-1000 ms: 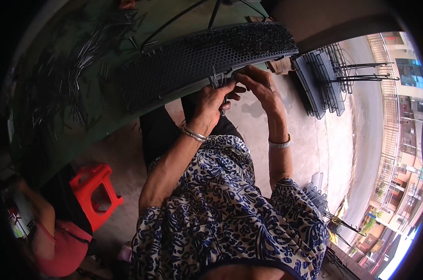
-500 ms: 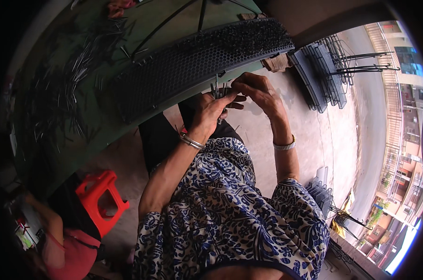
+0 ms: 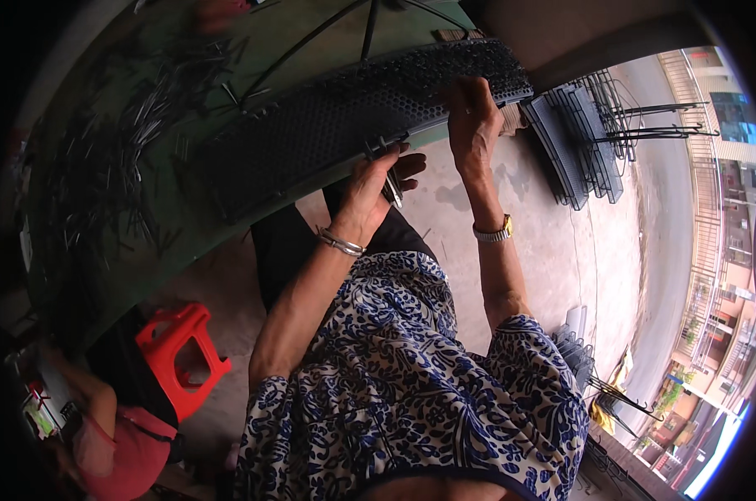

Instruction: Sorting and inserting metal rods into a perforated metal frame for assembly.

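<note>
We're gripping a bundle of metal pins [image 3: 388, 171] in our left hand [image 3: 376, 185], frame center. Our right hand [image 3: 471, 125] is pinching one at the black perforated tray [image 3: 328, 125], upper center.

A second ago both hands met just below the near edge of the black perforated tray [image 3: 369, 117]. Now the right hand [image 3: 471, 125] has risen apart from the left and lies on the tray's right end. The left hand [image 3: 378, 188] stays at the near edge, gripping a small bundle of metal pins [image 3: 389, 171].
</note>
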Motion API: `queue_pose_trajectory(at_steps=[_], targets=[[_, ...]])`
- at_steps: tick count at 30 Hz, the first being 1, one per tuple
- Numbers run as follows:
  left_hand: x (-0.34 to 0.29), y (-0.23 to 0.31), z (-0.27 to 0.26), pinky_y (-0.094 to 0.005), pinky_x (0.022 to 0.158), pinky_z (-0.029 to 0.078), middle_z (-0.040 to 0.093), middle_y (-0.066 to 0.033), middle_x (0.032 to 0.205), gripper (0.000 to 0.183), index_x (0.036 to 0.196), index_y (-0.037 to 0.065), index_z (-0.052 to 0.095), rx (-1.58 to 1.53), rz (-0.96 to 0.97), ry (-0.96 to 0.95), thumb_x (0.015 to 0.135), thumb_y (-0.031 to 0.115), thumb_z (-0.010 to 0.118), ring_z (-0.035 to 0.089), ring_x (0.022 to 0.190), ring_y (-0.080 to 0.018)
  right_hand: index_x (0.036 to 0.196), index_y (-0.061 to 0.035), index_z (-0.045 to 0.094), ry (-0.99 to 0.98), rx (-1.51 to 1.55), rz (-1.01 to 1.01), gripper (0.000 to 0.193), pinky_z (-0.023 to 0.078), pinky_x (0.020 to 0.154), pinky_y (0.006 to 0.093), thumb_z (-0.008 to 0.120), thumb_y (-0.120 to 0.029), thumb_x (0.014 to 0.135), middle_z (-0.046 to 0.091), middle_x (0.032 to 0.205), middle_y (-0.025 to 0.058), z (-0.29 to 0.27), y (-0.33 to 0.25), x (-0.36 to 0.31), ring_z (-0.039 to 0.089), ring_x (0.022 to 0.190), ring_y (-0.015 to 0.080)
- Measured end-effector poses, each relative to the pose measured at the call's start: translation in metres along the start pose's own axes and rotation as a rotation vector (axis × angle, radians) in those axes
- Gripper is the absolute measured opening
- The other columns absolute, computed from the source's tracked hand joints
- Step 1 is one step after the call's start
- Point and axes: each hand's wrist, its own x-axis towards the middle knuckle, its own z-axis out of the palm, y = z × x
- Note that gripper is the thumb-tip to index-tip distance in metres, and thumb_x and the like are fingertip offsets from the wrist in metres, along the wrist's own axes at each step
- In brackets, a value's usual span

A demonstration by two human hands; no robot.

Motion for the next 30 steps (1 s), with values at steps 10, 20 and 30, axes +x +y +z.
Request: queue_pose_trajectory(at_steps=[10,20,30], targets=[[0.001,0.002,-0.005,-0.0486,0.08,0.056,0.063,-0.0167,0.105,0.037,0.12,0.005,0.052,-0.2,-0.094,-0.095,0.095,0.033,0.054,0.066,0.096,-0.0302,0.09,-0.002,0.058,-0.035,-0.078,-0.125,0.008,0.048,0.06,0.0356,0.062,-0.004,0.084,0.061,0.076,0.015,0.036,0.021,0.008,0.061,0.066,0.0294],[0.004,-0.003,-0.01,-0.0478,0.072,0.059,0.064,-0.0174,0.097,0.035,0.117,0.006,0.055,-0.273,-0.087,-0.081,0.095,0.033,0.056,0.067,0.085,-0.029,0.093,-0.0026,0.061,-0.047,-0.162,-0.166,0.008,0.049,0.061,0.0294,0.061,-0.01,0.089,0.065,0.075,0.0106,0.039,0.019,0.004,0.063,0.066,0.0181],[0.002,-0.009,-0.013,-0.0392,0.066,0.058,0.066,-0.0136,0.092,0.023,0.108,0.003,0.057,-0.25,0.014,-0.021,0.094,0.02,0.056,0.063,0.075,-0.0222,0.091,-0.0024,0.06,-0.102,-0.228,-0.179,0.008,0.048,0.059,0.0322,0.061,-0.009,0.088,0.063,0.073,0.0122,0.036,0.015,0.007,0.061,0.063,0.0225]])
